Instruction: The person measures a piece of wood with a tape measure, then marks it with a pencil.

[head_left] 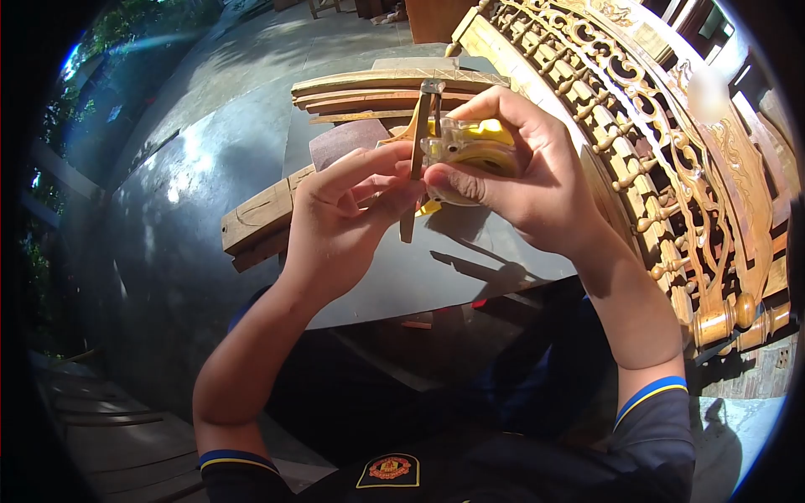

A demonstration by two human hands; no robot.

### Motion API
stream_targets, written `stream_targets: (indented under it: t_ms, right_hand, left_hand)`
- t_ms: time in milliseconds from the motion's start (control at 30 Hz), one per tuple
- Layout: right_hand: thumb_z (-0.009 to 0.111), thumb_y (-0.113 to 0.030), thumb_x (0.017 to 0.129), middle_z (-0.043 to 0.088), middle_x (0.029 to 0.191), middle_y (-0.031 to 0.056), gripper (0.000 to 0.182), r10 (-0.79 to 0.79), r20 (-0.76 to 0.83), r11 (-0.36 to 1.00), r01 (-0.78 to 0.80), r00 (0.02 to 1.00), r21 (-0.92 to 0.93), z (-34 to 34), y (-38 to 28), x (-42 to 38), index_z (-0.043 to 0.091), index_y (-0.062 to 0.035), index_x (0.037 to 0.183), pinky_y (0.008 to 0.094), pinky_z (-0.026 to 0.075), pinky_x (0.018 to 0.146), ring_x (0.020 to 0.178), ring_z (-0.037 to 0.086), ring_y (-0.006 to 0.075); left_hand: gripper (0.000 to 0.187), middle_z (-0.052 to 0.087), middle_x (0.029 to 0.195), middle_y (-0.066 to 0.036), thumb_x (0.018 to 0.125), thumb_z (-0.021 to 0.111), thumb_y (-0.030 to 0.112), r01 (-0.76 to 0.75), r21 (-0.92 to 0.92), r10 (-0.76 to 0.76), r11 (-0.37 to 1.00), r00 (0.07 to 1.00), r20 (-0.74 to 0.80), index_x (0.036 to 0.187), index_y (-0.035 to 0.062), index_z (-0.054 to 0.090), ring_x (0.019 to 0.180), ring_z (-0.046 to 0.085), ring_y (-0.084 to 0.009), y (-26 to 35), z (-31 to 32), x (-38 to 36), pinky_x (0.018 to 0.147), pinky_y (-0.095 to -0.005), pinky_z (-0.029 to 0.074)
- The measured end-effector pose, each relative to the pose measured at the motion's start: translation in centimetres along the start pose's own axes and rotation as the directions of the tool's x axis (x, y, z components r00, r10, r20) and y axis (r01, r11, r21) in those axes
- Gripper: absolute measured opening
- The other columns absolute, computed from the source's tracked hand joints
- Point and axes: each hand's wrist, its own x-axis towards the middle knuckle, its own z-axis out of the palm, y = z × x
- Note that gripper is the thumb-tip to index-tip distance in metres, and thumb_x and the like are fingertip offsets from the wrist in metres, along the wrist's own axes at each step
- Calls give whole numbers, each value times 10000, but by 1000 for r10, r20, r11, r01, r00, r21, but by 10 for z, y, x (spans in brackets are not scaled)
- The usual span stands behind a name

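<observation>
My right hand point(528, 159) is closed around a tape measure point(482, 155) with a clear case and yellow inside. A short length of its blade sticks out, with the metal hook point(433, 85) at the upper end of a thin wooden strip point(407, 225). The strip stands roughly upright against the case's left side. Between thumb and fingers, my left hand point(344, 218) pinches this strip. Behind the left fingers lies a brownish sheet that looks like sandpaper point(345, 142). Something yellow point(428, 207) shows just below the hands, too covered to name.
A grey work surface point(369, 289) lies beneath my hands. Curved wooden pieces point(360, 94) are stacked at its far side, and a thick wooden block point(260, 214) rests at the left. A large carved wooden frame with turned spindles point(599, 117) fills the right.
</observation>
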Motion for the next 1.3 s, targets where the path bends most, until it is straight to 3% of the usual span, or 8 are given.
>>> stream_targets:
  t_ms: [200,300,367,467,867,1033,1133,1300]
  right_hand:
    - [853,-8,921,762,1073,100,445,45,-3,992,-45,999,-119,15,-4,-6,619,15,1299,308,606,951,1054,734,137]
    - [851,-87,904,780,1119,203,594,-207,-26,846,166,978,-507,17,1,-6,593,14,1429,379,618,922,1027,795,285]
    - [867,-51,907,742,1045,51,855,-178,-34,886,145,983,-441,23,-3,-8,461,-107,1657,297,569,924,980,706,111]
    - [865,-44,907,741,1096,59,880,-152,-11,882,130,988,-452,22,-5,-8,445,-130,1676,294,561,945,999,687,97]
    - [868,-60,889,662,1501,169,812,-193,161,792,251,968,-557,12,-5,-8,500,-5,1611,360,538,1033,1163,690,265]
    - [831,-72,891,697,1255,198,660,-218,159,698,268,963,-664,20,-10,-11,600,-12,1506,394,566,894,996,705,324]
    - [806,-75,890,656,1026,184,487,-173,147,596,222,974,-772,35,-19,-20,686,-16,1358,424,568,776,861,689,343]
    - [793,-69,884,592,999,185,404,-228,143,519,245,963,-819,45,-17,-22,694,-6,1271,460,546,705,802,665,373]
  left_hand:
    - [394,741,1155,-76,1011,765,30,48,-142,-54,989,998,-37,1392,37,664,1060,730,-152,10,-4,2,941,-336,664]
    - [496,741,1124,-66,998,767,7,17,-119,-24,993,998,-54,1466,68,614,1036,738,-144,10,-3,0,929,-324,668]
    - [566,739,1112,-62,986,769,-13,-2,-15,1,1000,998,-61,1513,90,588,1025,742,-143,12,-3,-1,924,-317,671]
    - [656,734,1115,-62,971,769,-40,-49,135,56,990,997,-44,1571,121,558,1011,744,-145,17,-2,-2,916,-311,674]
    - [503,703,1199,-69,1018,718,-27,-210,76,211,975,977,-12,1501,92,641,1052,720,-145,11,-3,-4,909,-308,687]
    - [351,695,1202,-53,1051,736,113,-121,-123,102,985,984,-148,1382,1,709,1056,714,-131,27,12,-8,916,-300,682]
    - [337,713,1183,-53,1044,763,184,-15,-50,7,999,988,-157,1308,-25,744,1059,720,-125,37,10,-8,908,-304,679]
    - [297,762,1147,-53,1049,759,221,44,-182,-80,982,978,-192,1267,20,780,1063,747,-140,30,3,-7,876,-318,685]
